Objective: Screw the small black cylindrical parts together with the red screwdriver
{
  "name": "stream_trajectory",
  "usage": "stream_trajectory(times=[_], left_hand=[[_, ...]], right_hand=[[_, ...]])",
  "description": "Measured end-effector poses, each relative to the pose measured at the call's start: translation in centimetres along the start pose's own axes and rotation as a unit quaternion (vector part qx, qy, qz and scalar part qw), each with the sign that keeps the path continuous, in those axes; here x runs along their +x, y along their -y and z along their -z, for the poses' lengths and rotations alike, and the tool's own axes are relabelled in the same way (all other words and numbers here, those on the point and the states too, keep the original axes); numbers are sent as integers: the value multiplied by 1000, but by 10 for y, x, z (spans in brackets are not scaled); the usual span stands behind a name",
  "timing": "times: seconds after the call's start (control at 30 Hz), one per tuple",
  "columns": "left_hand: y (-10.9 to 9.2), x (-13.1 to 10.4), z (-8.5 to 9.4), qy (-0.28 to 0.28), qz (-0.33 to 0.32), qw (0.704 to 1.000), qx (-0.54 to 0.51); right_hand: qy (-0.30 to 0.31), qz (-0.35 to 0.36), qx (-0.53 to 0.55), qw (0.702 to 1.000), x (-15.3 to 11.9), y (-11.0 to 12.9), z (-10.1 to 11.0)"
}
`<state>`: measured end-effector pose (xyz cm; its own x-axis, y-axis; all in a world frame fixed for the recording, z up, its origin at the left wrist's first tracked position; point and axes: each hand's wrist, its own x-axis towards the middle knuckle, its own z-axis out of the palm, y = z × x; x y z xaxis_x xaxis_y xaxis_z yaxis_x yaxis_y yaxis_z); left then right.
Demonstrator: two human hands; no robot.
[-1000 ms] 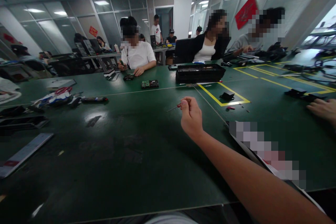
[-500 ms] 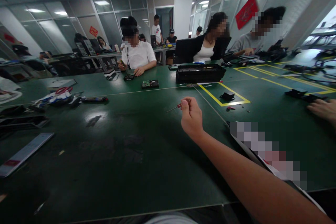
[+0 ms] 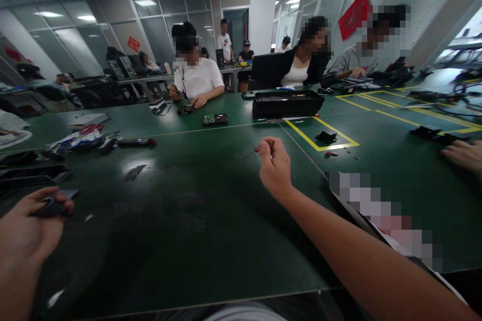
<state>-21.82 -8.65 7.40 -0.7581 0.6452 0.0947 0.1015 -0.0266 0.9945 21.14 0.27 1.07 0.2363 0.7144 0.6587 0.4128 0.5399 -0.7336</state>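
My right hand (image 3: pixel 275 166) is above the middle of the green table (image 3: pixel 211 266), closed around a small screwdriver (image 3: pixel 249 154) with a red handle. Its thin metal shaft points left and slightly down. At the lower left, my left hand (image 3: pixel 35 230) is raised over the table, with fingers curled around a small black object (image 3: pixel 52 207) whose kind I cannot make out. Behind that hand lies a flat phone-like slab, now mostly covered.
A black bin (image 3: pixel 288 105) stands across the table, near a hard drive (image 3: pixel 215 119). Tools and gloves (image 3: pixel 85 138) lie left beside a dark screwdriver-like tool (image 3: pixel 136 142). A black bracket (image 3: pixel 326 137) sits inside yellow tape. Another person's hand (image 3: pixel 463 155) rests at right.
My left hand has come into view from the left with the black object in it, covering much of the flat slab. My right hand and its screwdriver have hardly moved.
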Motion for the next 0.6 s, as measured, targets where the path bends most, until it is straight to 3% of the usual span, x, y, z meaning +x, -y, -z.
stream_trajectory(times=[0.07, 0.17, 0.4, 0.5, 0.6], left_hand=[[5, -6, -24, 20, 61, 995, -80], [8, -25, -73, 128, 85, 980, -126], [14, -93, -182, 347, 67, 926, -131], [28, -120, -213, 428, 24, 893, -136], [46, -138, -230, 477, -96, 872, -60]], right_hand=[[-5, -3, 1, 1000, 0, 0, 0], [-10, -14, 2, 1000, 2, -1, 0], [-19, -35, 4, 999, 5, -2, 1], [-14, -30, -4, 999, 5, 0, 2], [-9, -30, -20, 999, 4, 4, 3]])
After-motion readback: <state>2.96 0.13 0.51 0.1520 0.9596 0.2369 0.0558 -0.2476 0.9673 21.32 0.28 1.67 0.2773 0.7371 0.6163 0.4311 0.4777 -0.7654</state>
